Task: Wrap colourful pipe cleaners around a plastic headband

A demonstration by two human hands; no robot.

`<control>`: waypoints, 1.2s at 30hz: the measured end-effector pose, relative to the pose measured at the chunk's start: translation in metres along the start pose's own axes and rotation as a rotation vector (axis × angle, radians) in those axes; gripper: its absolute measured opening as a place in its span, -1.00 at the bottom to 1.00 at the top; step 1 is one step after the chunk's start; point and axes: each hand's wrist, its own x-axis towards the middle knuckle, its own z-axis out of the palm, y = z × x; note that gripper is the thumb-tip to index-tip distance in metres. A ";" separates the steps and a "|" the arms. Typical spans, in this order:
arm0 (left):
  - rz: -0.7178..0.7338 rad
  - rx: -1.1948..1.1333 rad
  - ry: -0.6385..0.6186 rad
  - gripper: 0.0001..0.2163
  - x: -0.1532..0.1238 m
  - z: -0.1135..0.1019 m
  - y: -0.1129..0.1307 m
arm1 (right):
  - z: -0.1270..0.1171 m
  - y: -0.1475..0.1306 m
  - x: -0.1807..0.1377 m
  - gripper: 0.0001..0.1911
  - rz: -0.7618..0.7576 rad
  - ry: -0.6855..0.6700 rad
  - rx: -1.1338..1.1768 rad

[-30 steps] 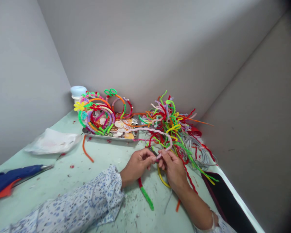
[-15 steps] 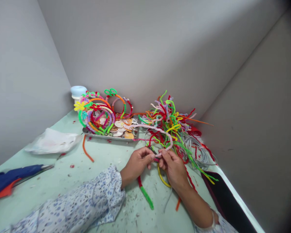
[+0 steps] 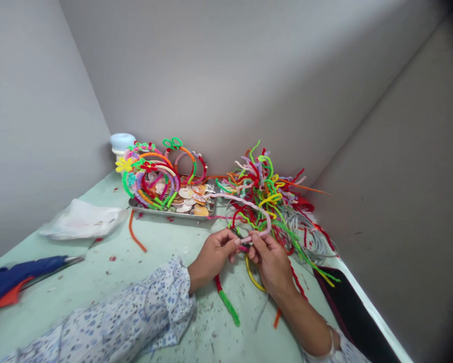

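Note:
My left hand (image 3: 218, 253) is closed in a pinch on one end of a pale pink pipe cleaner (image 3: 269, 222). Thumb and fingers of my right hand (image 3: 269, 259) grip the same pipe cleaner a little further along, and its free length curves up and back to the left. A short dark pink piece shows between the hands, partly hidden by the fingers. Below my left hand hangs a red and green pipe-cleaner strip (image 3: 228, 306). A yellow curved piece (image 3: 252, 275) shows between the wrists; where these pieces join is hidden.
A metal tray (image 3: 173, 216) holds round discs and several pipe-cleaner headbands (image 3: 156, 181). Right of it lies a heap of coloured pipe cleaners (image 3: 266, 181) beside coiled grey wire (image 3: 305, 232). Blue-handled scissors (image 3: 25, 269) and a white plastic bag (image 3: 82, 221) lie on the left.
The pale pink pipe cleaner's loop has shifted slightly right and down, its far end drawn a little toward the hands. Both hands keep nearly the same place.

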 end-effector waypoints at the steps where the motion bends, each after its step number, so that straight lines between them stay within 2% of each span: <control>1: 0.004 -0.006 0.003 -0.80 0.000 0.000 0.000 | 0.000 0.000 0.000 -0.67 0.002 -0.002 0.017; 6: -0.029 -0.016 0.000 -0.80 -0.001 0.000 0.004 | 0.001 -0.006 -0.001 -0.69 -0.019 -0.026 -0.080; 13: -0.052 -0.005 -0.073 -0.77 0.001 0.000 0.003 | 0.005 -0.013 -0.007 -0.69 -0.076 -0.084 -0.245; 19: -0.030 0.072 -0.067 -0.74 0.002 0.000 -0.002 | 0.004 -0.010 -0.007 -0.72 -0.101 -0.082 -0.210; 24: -0.090 0.098 0.079 -0.73 0.000 0.003 0.000 | 0.005 -0.010 -0.008 -0.77 -0.099 -0.055 -0.176; 26: -0.084 0.083 0.025 -0.74 0.000 0.003 0.000 | 0.006 -0.012 -0.009 -0.79 -0.091 -0.023 -0.153; 36: -0.062 -0.024 -0.036 -0.79 0.000 0.001 0.001 | 0.009 -0.009 -0.004 -0.68 -0.084 0.079 0.016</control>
